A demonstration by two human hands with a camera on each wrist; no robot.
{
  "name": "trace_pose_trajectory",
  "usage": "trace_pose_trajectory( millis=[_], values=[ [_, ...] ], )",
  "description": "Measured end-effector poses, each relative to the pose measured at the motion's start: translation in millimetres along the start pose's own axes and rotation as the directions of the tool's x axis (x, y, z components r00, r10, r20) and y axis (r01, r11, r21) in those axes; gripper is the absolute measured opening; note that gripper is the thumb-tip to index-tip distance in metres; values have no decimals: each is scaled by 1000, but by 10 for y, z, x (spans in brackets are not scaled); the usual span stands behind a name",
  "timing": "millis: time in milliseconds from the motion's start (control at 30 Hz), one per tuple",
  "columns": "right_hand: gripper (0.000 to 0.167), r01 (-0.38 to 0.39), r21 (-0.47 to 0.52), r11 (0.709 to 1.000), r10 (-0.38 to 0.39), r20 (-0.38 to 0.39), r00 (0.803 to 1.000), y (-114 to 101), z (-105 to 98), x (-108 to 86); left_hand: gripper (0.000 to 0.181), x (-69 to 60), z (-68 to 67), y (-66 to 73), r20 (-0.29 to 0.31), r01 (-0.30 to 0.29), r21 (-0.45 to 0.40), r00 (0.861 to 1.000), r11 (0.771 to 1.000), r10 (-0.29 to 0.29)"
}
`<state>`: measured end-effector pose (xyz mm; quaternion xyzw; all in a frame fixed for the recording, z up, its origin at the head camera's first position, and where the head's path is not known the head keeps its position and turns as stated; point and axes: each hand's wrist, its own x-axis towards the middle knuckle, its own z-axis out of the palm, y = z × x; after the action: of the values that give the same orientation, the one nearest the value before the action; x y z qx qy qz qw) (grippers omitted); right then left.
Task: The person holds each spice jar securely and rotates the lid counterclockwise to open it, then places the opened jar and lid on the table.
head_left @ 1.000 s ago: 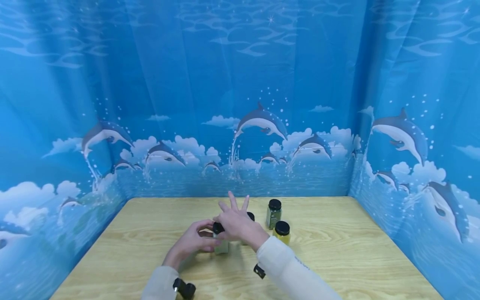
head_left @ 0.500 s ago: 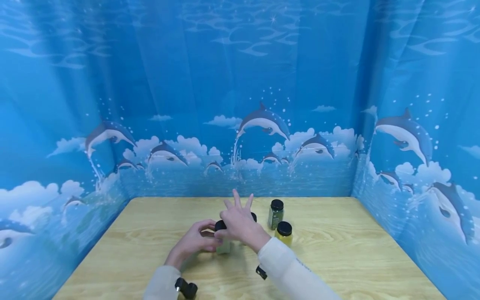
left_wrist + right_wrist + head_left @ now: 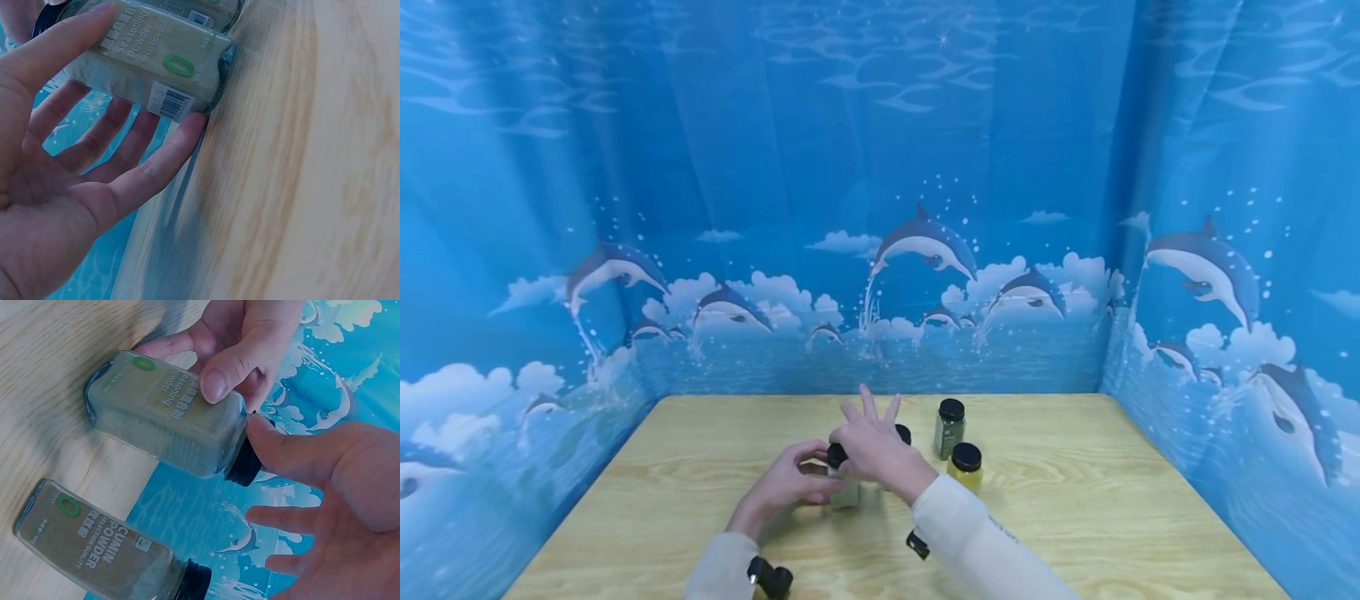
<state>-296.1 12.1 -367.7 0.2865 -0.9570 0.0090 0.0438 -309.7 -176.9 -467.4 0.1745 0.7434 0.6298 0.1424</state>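
A glass jar of seasoning powder (image 3: 162, 412) with a black lid (image 3: 245, 464) stands on the table. The left hand (image 3: 790, 483) grips its body, thumb on the label and fingertips on the far side, as the left wrist view (image 3: 81, 150) shows. The right hand (image 3: 880, 450) has its thumb at the black lid, its other fingers spread; in the right wrist view (image 3: 325, 500) the index finger is hidden. Beside it, to the right, stands a cumin powder jar (image 3: 100, 544), mostly behind the right hand in the head view.
Further right on the wooden table (image 3: 1075, 500) stand a jar with green contents (image 3: 949, 433) and, nearer, a yellow jar (image 3: 966, 475), both black-lidded. A blue dolphin-print curtain (image 3: 820, 167) surrounds the table's back and sides.
Both hands stay around the same jar. The right hand's fingers and the lid they touch have shifted only slightly; the view itself has moved a little.
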Motion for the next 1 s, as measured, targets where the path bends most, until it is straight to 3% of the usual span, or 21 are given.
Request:
trace_pose_trajectory(
  millis=[667, 1000],
  values=[
    [50, 8, 11, 1000, -8, 14, 1000, 30, 22, -23, 60, 0, 4, -14, -1, 10, -32, 1000, 999, -10],
    [53, -53, 22, 998, 53, -43, 998, 19, 54, -3, 48, -13, -10, -13, 14, -5, -13, 1000, 1000, 5]
  ],
)
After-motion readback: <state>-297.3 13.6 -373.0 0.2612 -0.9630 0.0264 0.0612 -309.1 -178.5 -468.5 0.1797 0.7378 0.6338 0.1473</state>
